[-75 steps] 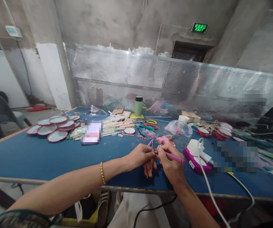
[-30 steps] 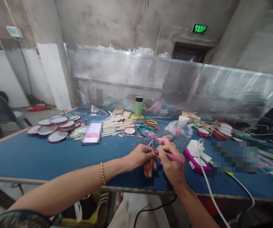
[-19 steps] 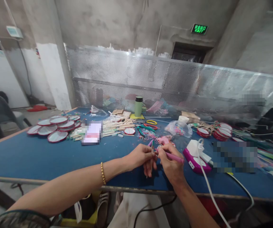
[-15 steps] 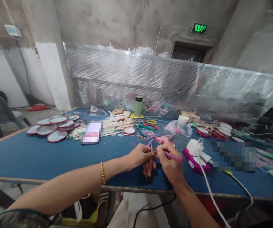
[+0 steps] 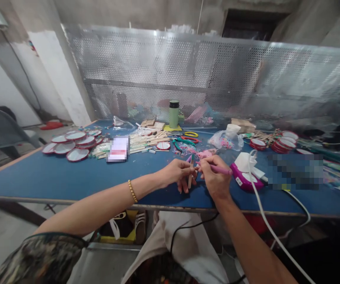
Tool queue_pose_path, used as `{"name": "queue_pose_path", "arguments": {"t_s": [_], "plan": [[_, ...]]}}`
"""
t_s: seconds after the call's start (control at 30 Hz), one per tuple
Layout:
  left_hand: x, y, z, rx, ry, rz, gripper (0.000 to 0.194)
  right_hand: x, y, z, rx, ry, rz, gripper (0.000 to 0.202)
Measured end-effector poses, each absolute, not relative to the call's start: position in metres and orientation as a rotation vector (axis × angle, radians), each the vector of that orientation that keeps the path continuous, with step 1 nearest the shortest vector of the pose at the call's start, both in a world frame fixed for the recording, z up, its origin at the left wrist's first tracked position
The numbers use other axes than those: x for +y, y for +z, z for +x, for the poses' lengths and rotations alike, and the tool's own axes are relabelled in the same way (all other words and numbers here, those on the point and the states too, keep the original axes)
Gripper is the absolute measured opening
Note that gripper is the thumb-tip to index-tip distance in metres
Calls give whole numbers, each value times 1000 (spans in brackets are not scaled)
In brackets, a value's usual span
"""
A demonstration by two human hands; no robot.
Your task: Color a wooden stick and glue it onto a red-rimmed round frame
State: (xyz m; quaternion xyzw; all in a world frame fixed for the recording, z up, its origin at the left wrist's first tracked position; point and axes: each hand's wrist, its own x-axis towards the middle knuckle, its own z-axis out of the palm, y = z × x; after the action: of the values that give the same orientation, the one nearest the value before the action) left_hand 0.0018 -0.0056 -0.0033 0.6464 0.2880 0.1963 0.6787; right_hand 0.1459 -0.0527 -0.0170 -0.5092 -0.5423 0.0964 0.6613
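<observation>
While a stick (image 5: 190, 182) is pinched in the half-curled left hand (image 5: 174, 172), in front of the bottle (image 5: 174, 116), a pink pen (image 5: 221, 169) is gripped in the closed right hand (image 5: 217, 182); work seems unfinished, its remainder unclear.

A green bottle (image 5: 174, 115) with a black lid stands upright at the far side of the blue table (image 5: 93, 175), on a yellow sheet (image 5: 170, 128). Behind it a perforated metal screen (image 5: 146, 59) spans the scene, with a dark doorway (image 5: 251, 25) beyond it at far right. Left of centre lies a phone (image 5: 118, 148), its lit display blurred. To the right, a purple power strip (image 5: 245, 178) holds a white plug (image 5: 243, 159); a white cable (image 5: 260, 207) runs over the near edge. At far left are a grey chair (image 5: 2, 128), a red item (image 5: 51, 125) on the floor and a whitewashed pillar (image 5: 53, 63). Under the table sits a striped shoe (image 5: 140, 227).
</observation>
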Motion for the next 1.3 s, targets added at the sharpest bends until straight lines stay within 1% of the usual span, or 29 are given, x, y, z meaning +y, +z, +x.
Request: {"name": "queue_pose_path", "arguments": {"t_s": [0.2, 0.3, 0.43, 0.6, 0.7, 0.77, 0.9, 1.1, 1.3], "plan": [[-9, 4, 5, 786, 462, 1495, 17, -50, -20, 147, -1153, 242, -1115, 18], [-16, 7, 2, 902, 462, 1501, 13, -49, -20, 146, -1128, 255, -1084, 18], [-30, -1, -6, 963, 532, 1500, 17, -49, -16, 143, -1100, 354, -1012, 22], [-47, -16, -5, 851, 628, 1456, 21, -55, -12, 141, -1142, 442, -982, 25], [-53, -21, -4, 848, 819, 1469, 24, -61, -16, 140, -1129, 471, -945, 26], [-54, -22, -4, 828, 874, 1451, 25, -63, -19, 137, -1139, 482, -924, 25], [-51, -24, -5, 742, 856, 1413, 31, -63, -26, 131, -1177, 471, -866, 17], [-49, -30, -4, 604, 798, 1422, 43, -61, -34, 125, -1225, 402, -890, 17], [-48, -28, -4, 582, 755, 1488, 42, -59, -47, 126, -1225, 278, -949, 20]]}}
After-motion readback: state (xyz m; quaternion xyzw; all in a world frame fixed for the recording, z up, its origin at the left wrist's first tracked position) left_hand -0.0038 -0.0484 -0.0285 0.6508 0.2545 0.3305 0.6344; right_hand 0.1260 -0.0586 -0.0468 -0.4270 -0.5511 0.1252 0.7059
